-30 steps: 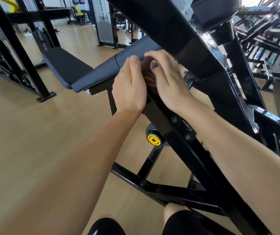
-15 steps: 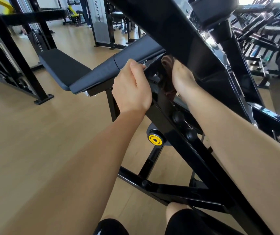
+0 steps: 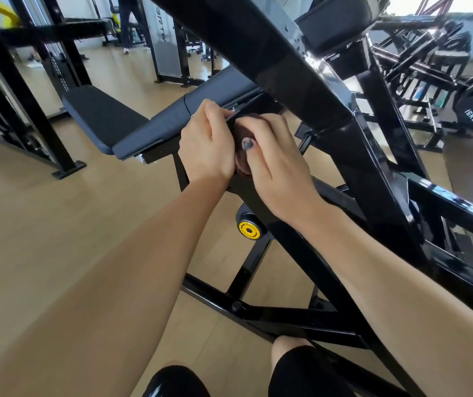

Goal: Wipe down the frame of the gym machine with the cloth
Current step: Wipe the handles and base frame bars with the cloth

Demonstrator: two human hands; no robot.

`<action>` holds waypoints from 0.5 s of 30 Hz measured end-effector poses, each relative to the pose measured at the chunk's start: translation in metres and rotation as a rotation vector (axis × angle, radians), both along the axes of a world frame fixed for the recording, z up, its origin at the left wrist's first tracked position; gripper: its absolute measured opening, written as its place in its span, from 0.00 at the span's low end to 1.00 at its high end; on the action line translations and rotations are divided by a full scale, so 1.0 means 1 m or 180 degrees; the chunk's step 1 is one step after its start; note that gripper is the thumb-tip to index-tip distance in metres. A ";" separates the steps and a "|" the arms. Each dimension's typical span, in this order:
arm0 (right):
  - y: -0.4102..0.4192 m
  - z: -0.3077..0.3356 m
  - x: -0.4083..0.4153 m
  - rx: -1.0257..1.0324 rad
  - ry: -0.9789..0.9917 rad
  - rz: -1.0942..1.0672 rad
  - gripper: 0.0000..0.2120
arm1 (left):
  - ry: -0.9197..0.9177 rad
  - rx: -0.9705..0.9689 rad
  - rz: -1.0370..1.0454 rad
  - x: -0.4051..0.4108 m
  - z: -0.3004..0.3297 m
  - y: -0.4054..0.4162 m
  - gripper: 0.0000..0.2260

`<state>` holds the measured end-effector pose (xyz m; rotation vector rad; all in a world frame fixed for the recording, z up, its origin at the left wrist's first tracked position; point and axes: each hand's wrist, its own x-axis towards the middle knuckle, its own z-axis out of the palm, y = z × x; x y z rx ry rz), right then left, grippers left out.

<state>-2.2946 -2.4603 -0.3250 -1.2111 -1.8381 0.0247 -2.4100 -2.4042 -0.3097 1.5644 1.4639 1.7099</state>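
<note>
— Where is the crumpled brown cloth (image 3: 242, 164) lying?
— Between both hands, against the glossy black steel frame bar (image 3: 301, 242), beside the padded bench's (image 3: 155, 130) near edge.
— And the hands?
— The right hand (image 3: 275, 164) is curling over the cloth; the left hand (image 3: 206, 147) is gripping the bar.

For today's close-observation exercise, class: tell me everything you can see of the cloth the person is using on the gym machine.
Only a small part of the cloth shows: a reddish-brown, soft-looking bunch squeezed between the two hands. It sits against the black slanted frame bar, just beside the end of the dark padded bench. The right hand lies over it, fingers curled round it and thumb on top; the left hand grips the frame edge beside it and touches it. Its full size, shape and any pattern are hidden.
</note>
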 end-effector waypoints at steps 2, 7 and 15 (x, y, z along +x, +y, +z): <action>0.000 -0.003 0.002 0.0152 -0.0112 0.0076 0.19 | -0.0006 0.0000 -0.0049 0.000 0.001 0.000 0.21; 0.026 -0.001 -0.001 -0.0233 0.0595 -0.0064 0.17 | 0.0057 -0.0033 0.0006 0.000 0.000 0.001 0.21; 0.014 0.012 -0.006 0.0088 -0.0509 -0.0718 0.20 | 0.0294 -0.0739 -0.0285 -0.009 0.023 -0.010 0.17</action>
